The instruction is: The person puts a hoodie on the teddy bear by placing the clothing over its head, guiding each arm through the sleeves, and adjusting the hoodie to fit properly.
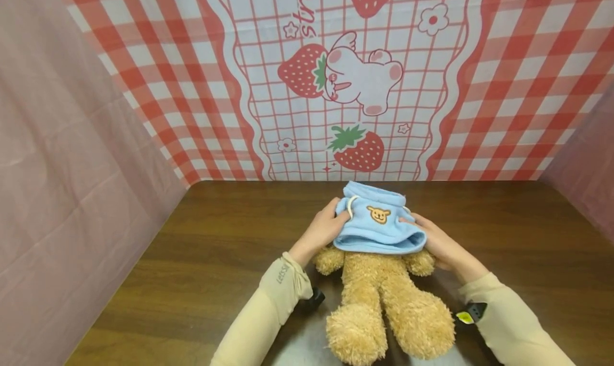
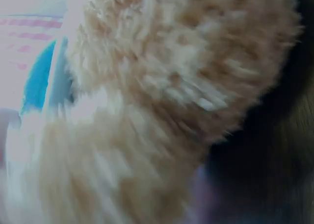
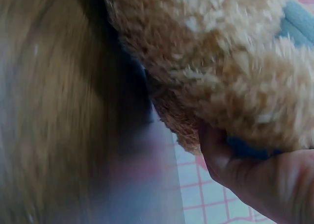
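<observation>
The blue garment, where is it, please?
In the head view, the blue garment is right of centre, between the left hand and right hand, over the plush toy.

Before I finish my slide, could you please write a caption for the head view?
Left hand and right hand hold a blue garment over the upper part of a fluffy toy.

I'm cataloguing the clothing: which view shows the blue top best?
The head view: most of the blue top shows, embroidered face included. Left wrist catches only a blue sliver beside fur; right wrist, small blue patches.
</observation>
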Tool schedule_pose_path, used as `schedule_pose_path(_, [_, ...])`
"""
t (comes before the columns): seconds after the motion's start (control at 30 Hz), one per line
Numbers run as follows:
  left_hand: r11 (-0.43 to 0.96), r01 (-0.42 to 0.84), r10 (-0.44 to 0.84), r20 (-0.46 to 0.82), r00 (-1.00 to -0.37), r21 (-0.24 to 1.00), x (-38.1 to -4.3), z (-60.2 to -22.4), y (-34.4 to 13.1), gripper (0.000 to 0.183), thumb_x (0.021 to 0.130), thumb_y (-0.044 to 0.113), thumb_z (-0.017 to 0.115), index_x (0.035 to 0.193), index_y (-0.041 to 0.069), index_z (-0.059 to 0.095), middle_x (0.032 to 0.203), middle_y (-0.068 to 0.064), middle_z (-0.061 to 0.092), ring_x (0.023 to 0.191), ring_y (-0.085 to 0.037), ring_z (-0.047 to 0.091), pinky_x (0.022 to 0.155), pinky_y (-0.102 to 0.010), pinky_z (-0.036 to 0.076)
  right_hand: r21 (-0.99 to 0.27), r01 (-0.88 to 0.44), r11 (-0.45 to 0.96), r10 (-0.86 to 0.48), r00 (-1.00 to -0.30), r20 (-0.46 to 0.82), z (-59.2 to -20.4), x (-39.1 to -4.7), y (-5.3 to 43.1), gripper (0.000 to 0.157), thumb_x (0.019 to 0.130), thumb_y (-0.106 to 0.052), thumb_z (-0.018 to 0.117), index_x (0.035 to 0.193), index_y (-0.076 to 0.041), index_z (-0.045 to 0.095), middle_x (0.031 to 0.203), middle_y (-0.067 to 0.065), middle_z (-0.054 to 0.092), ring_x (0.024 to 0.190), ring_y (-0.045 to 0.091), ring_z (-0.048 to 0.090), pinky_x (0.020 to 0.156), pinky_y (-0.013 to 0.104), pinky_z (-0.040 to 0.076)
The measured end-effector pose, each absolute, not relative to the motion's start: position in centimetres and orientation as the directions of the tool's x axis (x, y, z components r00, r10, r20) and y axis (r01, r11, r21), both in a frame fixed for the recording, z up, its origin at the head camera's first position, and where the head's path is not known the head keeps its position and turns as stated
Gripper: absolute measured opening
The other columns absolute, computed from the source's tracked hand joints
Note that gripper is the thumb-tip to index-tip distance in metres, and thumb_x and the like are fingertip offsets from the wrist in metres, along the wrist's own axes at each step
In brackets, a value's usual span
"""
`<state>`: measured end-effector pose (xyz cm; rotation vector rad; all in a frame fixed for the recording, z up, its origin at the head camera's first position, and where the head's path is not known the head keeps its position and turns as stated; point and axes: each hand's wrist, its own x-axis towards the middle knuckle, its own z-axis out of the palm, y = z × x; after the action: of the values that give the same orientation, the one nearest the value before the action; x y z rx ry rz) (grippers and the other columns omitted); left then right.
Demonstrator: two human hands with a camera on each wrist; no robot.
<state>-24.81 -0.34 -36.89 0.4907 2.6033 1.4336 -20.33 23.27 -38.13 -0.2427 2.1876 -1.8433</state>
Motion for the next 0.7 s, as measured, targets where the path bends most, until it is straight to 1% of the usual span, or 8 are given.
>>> schedule_pose_path(0.1, [0.484,0.222,0.336,0.054,-0.940,0.846,-24.7,-36.9,-0.3,0.016,0.092,0.029,0.042,0.099,0.014,0.046,0.076,-0.003,0.043,0.075,-0.018,0.047,0.065,-0.028,0.038,-0.980,0.033,0.196,-0.316,-0.944,-0.095,-38.1,-20.3,23.0,0.069,0.097,-0.036,0.038,0.144,0.002,0.004,0.139,0.026,0.026,0.094,-0.003,0.049,0.077,0.023,0.047])
schedule_pose_path(0.17, [0.475,0.214,0.339,0.047,-0.940,0.854,-24.7,-37.1,-0.4,0.016,0.092,0.028,0.042,0.099,0.014,0.046,0.078,-0.004,0.044,0.076,-0.019,0.047,0.066,-0.028,0.038,-0.975,0.024,0.221,-0.306,-0.948,-0.093,-38.2,-20.3,22.9,0.069,0.097,-0.035,0.039,0.144,0.003,0.007,0.136,0.023,0.033,0.093,-0.004,0.049,0.076,0.021,0.046])
schedule_pose_path(0.23, [0.477,0.212,0.334,0.047,-0.941,0.853,-24.8,-37.2,-0.5,0.017,0.092,0.028,0.043,0.100,0.015,0.048,0.080,-0.004,0.046,0.079,-0.018,0.047,0.068,-0.028,0.038,-0.976,0.041,0.215,-0.296,-0.949,-0.106,-38.2,-20.4,23.0,0.068,0.096,-0.035,0.039,0.143,0.004,0.010,0.126,0.014,0.047,0.091,-0.002,0.051,0.075,0.023,0.047])
schedule_pose_path(0.3, [0.483,0.213,0.329,0.049,-0.943,0.849,-24.9,-37.2,-0.7,0.018,0.091,0.029,0.044,0.101,0.015,0.050,0.082,-0.003,0.048,0.080,-0.017,0.047,0.068,-0.029,0.038,-0.978,0.067,0.196,-0.299,-0.946,-0.125,-38.2,-20.5,23.3,0.066,0.096,-0.034,0.040,0.142,0.005,0.012,0.112,0.003,0.056,0.087,0.000,0.055,0.074,0.025,0.048])
schedule_pose_path(0.4, [0.500,0.236,0.325,0.072,-0.943,0.833,-25.0,-37.0,-0.9,0.019,0.090,0.029,0.046,0.100,0.013,0.053,0.083,-0.004,0.048,0.081,-0.017,0.046,0.070,-0.029,0.037,-0.973,0.054,0.223,-0.278,-0.953,-0.117,-38.2,-20.6,23.9,0.063,0.096,-0.034,0.042,0.138,0.008,0.021,0.095,-0.011,0.060,0.083,0.000,0.057,0.071,0.023,0.048])
schedule_pose_path(0.53, [0.511,0.255,0.323,0.091,-0.942,0.821,-25.0,-36.8,-1.0,0.022,0.089,0.028,0.048,0.097,0.009,0.055,0.087,-0.005,0.050,0.083,-0.018,0.045,0.072,-0.030,0.037,-0.963,0.022,0.269,-0.223,-0.971,-0.085,-38.2,-20.8,24.5,0.052,0.095,-0.032,0.046,0.124,0.010,0.039,0.085,-0.013,0.062,0.077,-0.002,0.056,0.067,0.020,0.047])
schedule_pose_path(0.6, [0.508,0.245,0.318,0.084,-0.944,0.826,-25.0,-36.9,-1.1,0.023,0.088,0.029,0.049,0.098,0.010,0.056,0.088,-0.004,0.051,0.083,-0.017,0.046,0.072,-0.030,0.038,-0.964,0.023,0.263,-0.211,-0.974,-0.081,-38.2,-20.9,24.7,0.047,0.094,-0.030,0.047,0.117,0.010,0.041,0.082,-0.012,0.062,0.075,-0.001,0.057,0.065,0.020,0.048])
schedule_pose_path(0.7, [0.483,0.220,0.303,0.074,-0.950,0.848,-25.0,-37.1,-1.3,0.024,0.088,0.032,0.050,0.099,0.012,0.058,0.088,-0.004,0.054,0.080,-0.016,0.049,0.071,-0.030,0.041,-0.956,0.003,0.295,-0.207,-0.976,-0.067,-38.0,-20.8,25.1,0.047,0.094,-0.031,0.048,0.115,0.010,0.042,0.082,-0.011,0.062,0.075,-0.001,0.057,0.065,0.020,0.048])
